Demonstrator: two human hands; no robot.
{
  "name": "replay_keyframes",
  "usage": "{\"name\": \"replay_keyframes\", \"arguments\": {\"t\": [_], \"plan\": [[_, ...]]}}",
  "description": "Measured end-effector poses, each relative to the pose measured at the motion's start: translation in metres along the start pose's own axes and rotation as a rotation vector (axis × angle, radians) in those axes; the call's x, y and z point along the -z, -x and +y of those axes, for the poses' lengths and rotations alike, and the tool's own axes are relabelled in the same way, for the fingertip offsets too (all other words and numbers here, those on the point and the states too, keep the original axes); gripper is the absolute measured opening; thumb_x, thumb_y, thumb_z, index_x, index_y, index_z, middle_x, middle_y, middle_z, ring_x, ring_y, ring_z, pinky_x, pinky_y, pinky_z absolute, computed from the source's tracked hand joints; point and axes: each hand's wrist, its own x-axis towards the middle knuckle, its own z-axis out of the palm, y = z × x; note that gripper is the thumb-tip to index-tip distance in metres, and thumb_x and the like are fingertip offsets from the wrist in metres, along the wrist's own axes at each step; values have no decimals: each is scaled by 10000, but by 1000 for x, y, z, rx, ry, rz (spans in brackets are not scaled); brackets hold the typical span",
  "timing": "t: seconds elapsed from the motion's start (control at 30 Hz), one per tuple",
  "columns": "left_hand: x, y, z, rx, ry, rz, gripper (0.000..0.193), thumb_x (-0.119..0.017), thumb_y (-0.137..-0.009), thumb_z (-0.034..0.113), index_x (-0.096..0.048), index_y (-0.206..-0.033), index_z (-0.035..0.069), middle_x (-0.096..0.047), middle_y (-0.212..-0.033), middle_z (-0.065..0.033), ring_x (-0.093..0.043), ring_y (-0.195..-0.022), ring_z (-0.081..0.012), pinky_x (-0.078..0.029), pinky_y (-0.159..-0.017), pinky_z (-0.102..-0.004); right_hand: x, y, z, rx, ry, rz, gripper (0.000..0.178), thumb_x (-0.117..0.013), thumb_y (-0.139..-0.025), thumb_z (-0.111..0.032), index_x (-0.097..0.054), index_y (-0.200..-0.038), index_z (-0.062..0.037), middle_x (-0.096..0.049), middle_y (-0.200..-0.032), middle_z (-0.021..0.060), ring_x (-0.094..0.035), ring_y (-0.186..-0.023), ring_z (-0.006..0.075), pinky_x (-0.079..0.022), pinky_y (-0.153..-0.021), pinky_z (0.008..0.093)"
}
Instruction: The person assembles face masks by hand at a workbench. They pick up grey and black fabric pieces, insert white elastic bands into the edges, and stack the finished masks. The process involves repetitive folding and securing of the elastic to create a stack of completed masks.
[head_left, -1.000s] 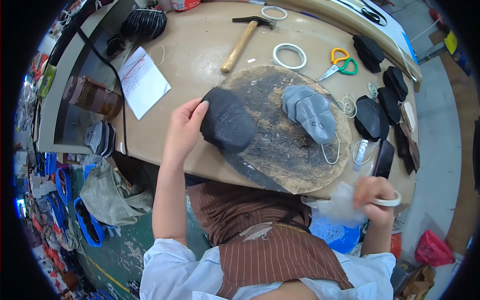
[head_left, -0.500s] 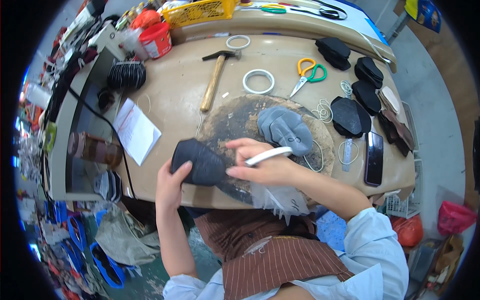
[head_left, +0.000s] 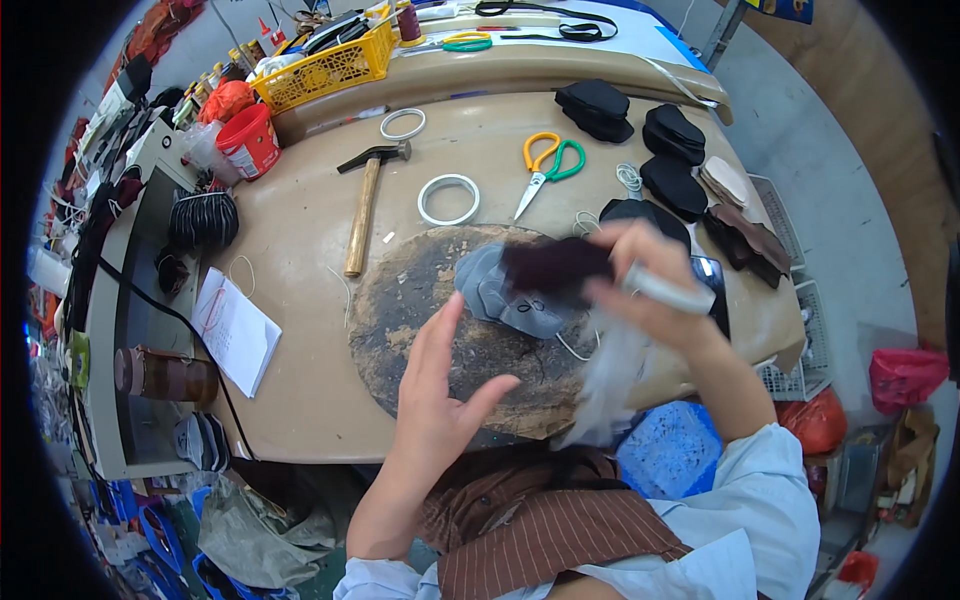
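My right hand (head_left: 650, 290), blurred by motion, grips a dark leather-like shoe-shaped piece (head_left: 552, 268) by its right end. A white ring like a roll of tape (head_left: 672, 290) sits against the same hand, and translucent film (head_left: 605, 385) trails below it. The dark piece hangs over a stack of grey cut pieces (head_left: 480, 285), covering part of it. This stack lies on a worn round wooden block (head_left: 400, 320). Above the block's near left side is my left hand (head_left: 440, 385), fingers extended and thumb spread, holding nothing.
A hammer (head_left: 365, 215), a white tape roll (head_left: 448, 200) and orange-green scissors (head_left: 537, 180) lie beyond the block. Stacks of black pieces (head_left: 595, 110) line the right side, near a phone (head_left: 712, 285). At left are paper (head_left: 235, 335), a brown bottle (head_left: 175, 375) and a black cable.
The dark piece has gone from my left hand to my right, which has moved right and away. My left hand has opened. The whole view has shifted.
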Motion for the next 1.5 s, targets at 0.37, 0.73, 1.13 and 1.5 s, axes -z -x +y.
{"name": "replay_keyframes", "arguments": {"t": [0.37, 0.73, 1.13, 1.5], "plan": [[13, 26, -21, 236, 45, -97, 324, -710, -838, 49, -647, -1153, 7, -671, -1118, -157, -647, -1059, -283, -490, -915, -344, 4, -71, 181, -393, 659, -80, 291, -795, -744, -191, -532, -757, -69, -668, -998, 101, -625, -894, 333, -491, -779, 418], [8, 44, -41, 374, 146, -49, 300, -691, -842, 43, -650, -1136, 1, -673, -1088, -151, -644, -1037, -273, -483, -906, -336, 137, 45, 42, -415, -522, -53, 356, -734, -805, -142, -426, -634, -87, -680, -926, 124, -640, -776, 135, -505, -634, 301], [-10, 8, -25, 179, -46, -37, 359, -693, -841, 63, -624, -1191, 24, -594, -1266, -164, -583, -1159, -299, -453, -974, -370, 33, 59, 55, -432, 180, 187, 288, -749, -772, -79, -472, -698, -54, -655, -816, 122, -615, -776, 175, -473, -784, 304], [-13, 18, -31, 240, -30, -38, 364, -705, -841, 87, -623, -1191, 30, -583, -1274, -180, -571, -1183, -323, -443, -1000, -385, 88, 46, 151, -452, 643, 235, 305, -790, -759, -192, -525, -699, -54, -613, -937, 180, -602, -924, 321, -476, -796, 377]]}}
